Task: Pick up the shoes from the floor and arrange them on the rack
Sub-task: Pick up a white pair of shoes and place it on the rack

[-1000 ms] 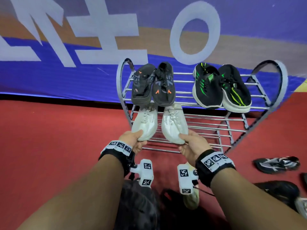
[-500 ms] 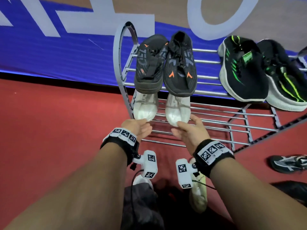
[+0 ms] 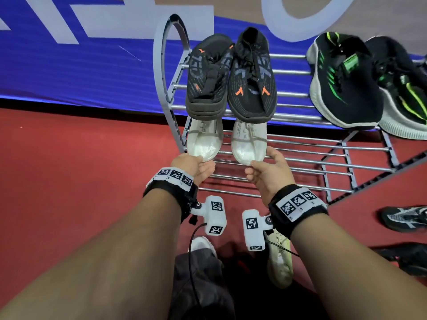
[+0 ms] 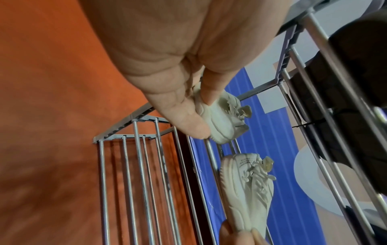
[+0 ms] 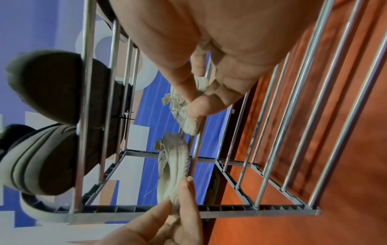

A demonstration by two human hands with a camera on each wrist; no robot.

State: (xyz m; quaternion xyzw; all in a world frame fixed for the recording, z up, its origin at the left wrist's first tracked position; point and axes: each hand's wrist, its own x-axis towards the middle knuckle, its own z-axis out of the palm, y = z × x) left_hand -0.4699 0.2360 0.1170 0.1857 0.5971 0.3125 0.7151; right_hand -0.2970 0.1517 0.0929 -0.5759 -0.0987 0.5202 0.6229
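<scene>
A grey wire rack (image 3: 307, 144) stands against the wall. On its lower shelf lies a pair of white shoes, toes toward me. My left hand (image 3: 203, 161) pinches the toe of the left white shoe (image 3: 204, 142), thumb on top as the left wrist view shows (image 4: 222, 121). My right hand (image 3: 258, 162) pinches the toe of the right white shoe (image 3: 248, 144) in the same way (image 5: 184, 112). Above them, the upper shelf carries a black-and-orange pair (image 3: 231, 79) and a black-and-green pair (image 3: 360, 84), which hide the white shoes' heels.
Two dark shoes (image 3: 404, 218) (image 3: 406, 257) lie on the red floor at the right. A pale shoe (image 3: 279, 262) lies under my right wrist. The blue wall banner (image 3: 69, 72) runs behind the rack. The lower shelf's right part (image 3: 335, 162) is bare bars.
The white shoes have slid farther back on the lower shelf, under the black-and-orange pair. Both hands followed, still holding the toes, and my head came closer.
</scene>
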